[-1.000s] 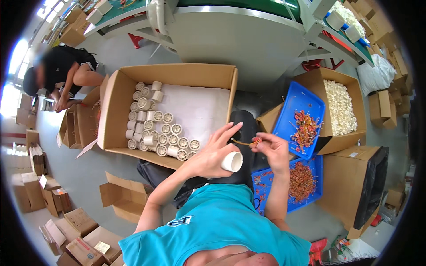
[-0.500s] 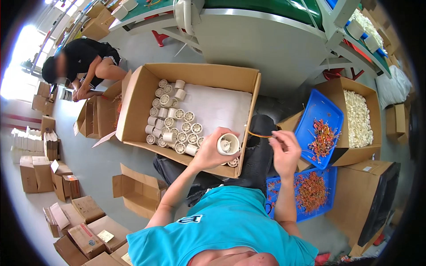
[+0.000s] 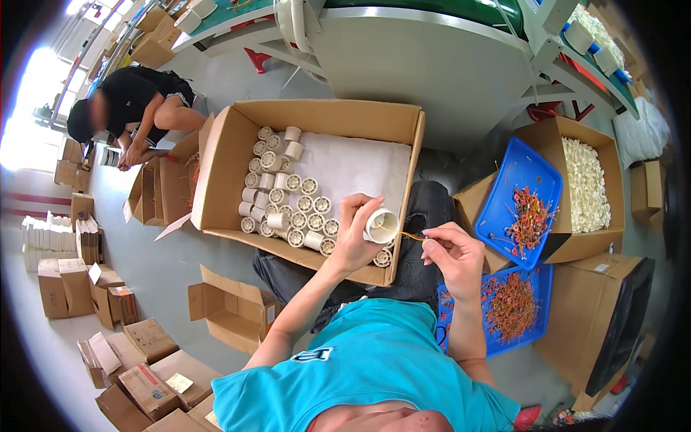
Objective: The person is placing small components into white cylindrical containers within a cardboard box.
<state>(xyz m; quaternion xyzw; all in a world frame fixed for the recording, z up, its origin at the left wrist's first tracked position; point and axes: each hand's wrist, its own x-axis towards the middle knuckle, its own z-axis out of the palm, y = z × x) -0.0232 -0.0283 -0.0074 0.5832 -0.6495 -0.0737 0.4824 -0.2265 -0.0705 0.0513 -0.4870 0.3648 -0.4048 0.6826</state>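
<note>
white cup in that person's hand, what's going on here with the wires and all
The left hand holds a white cup over the near right corner of a big cardboard box. The right hand pinches a thin wire, whose far end reaches the cup's open mouth. Similar white pieces fill the box's left and near side. To the right, two blue trays hold piles of small reddish wired parts.

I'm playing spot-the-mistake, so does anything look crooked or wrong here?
Yes, a bit: the upper blue rectangular plastic tray sits crooked, overlapping the edge of the brown cardboard box of small white pieces instead of lining up with it. The white round plastic cup in the left hand shows no visible damage.
</note>
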